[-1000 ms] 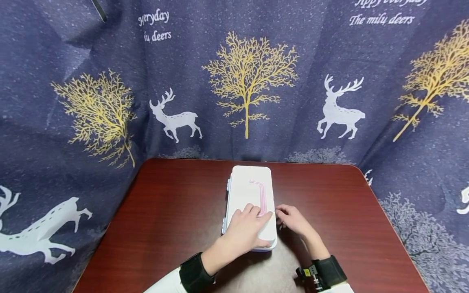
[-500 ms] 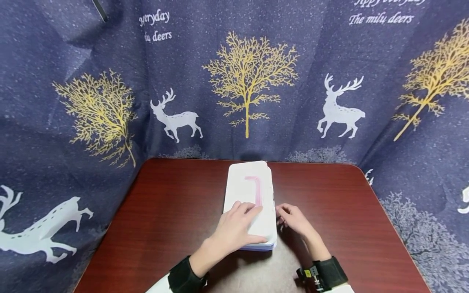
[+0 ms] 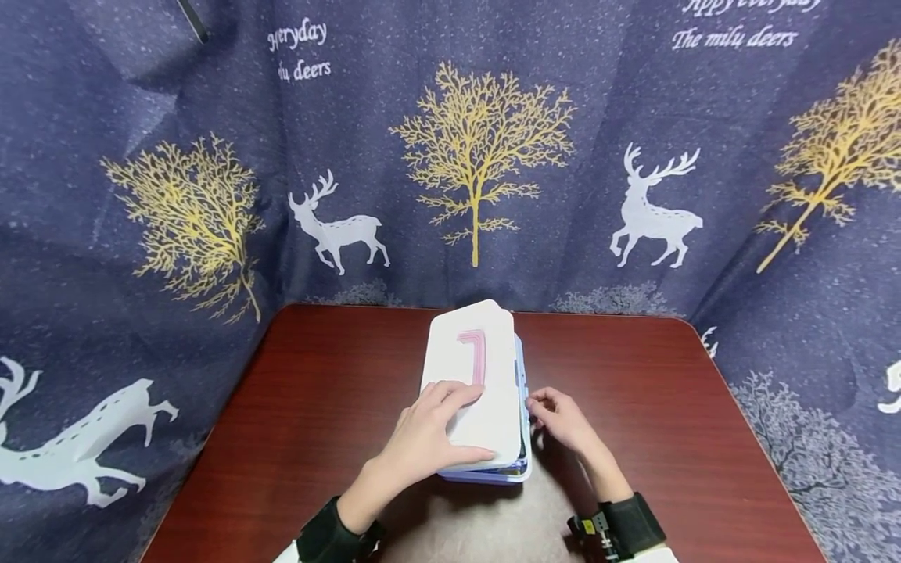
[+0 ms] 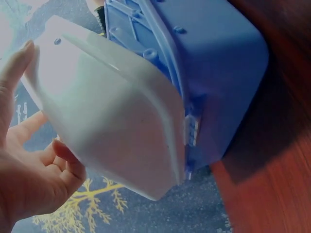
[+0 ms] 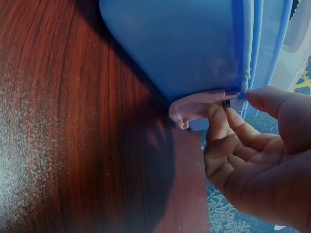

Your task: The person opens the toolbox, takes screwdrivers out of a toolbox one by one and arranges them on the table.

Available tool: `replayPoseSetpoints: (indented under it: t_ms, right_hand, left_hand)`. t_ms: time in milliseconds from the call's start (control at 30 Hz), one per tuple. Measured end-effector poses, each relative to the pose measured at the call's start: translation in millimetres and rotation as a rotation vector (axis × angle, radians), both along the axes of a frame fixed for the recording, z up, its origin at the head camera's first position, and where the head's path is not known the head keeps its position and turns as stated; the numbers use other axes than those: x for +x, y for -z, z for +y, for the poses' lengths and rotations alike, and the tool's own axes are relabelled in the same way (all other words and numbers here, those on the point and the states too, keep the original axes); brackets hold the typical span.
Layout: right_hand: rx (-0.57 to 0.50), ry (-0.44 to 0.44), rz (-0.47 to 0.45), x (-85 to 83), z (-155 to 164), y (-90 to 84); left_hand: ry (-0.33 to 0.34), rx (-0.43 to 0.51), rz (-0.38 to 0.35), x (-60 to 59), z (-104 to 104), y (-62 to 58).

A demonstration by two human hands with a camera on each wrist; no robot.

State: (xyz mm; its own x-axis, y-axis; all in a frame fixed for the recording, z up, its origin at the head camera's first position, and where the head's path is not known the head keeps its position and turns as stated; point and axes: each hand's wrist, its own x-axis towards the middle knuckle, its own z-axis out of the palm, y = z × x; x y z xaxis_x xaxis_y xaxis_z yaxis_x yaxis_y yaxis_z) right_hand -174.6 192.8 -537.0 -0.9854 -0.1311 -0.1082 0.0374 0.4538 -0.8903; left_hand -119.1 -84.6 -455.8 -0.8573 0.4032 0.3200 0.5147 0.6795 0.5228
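Nearest lie two white sleeves (image 3: 653,556) with black wristbands (image 3: 327,536), and a small dark clip (image 3: 590,525) with a yellow patch juts from the inner side of the right one. Ahead, the left hand (image 3: 428,435) is over the lid (image 3: 500,391), its thumb spread wide along the near end and its bent fingers on top beside the pink handle (image 3: 479,356); it has hold of the lid, and it covers part of the lid's near half. The right hand (image 3: 561,418) is at the box's right side, thumb and curled fingers drawn close together on the pink latch (image 5: 189,104), with a narrow gap between the tips. The blue box (image 4: 218,73) stands about midway between the table's side edges, its far end near the far edge. Its white lid sits tilted and shifted leftward, so the box's right rim shows, and so does a dark, mixed-colour strip at the near end; the lid hides the rest of the inside, and that strip is too small to make out. The table (image 3: 633,367) is red-brown and wood-grained, with a pale sheen toward the person and rounded far-left and far-right corners. Behind its far edge hangs a dark blue curtain (image 3: 549,47) printed with yellow trees (image 3: 475,227), white deer (image 3: 655,223) and white lettering (image 3: 734,39). A thin dark rod (image 3: 192,19) shows high up, beyond the far-left corner.
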Motion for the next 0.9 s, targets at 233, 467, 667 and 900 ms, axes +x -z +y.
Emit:
replayPoseSetpoints:
  t_ms: [233, 467, 667, 900]
  right_hand:
    - [0.045, 0.002, 0.032, -0.7, 1, -0.4]
    - [0.089, 0.001, 0.049, -2.2, 2, -1.9]
    - [0.107, 0.000, 0.071, -0.8, 0, -3.5]
    - [0.101, 0.013, 0.043, -0.2, 2, 0.1]
  left_hand:
    - [0.009, 0.080, -0.064, -1.8, -11, -0.4]
    - [0.040, 0.132, -0.097, -7.6, -19, 2.2]
    - [0.087, 0.195, -0.163, -11.0, -31, -0.5]
    - [0.190, 0.295, -0.293, -17.3, -56, 3.9]
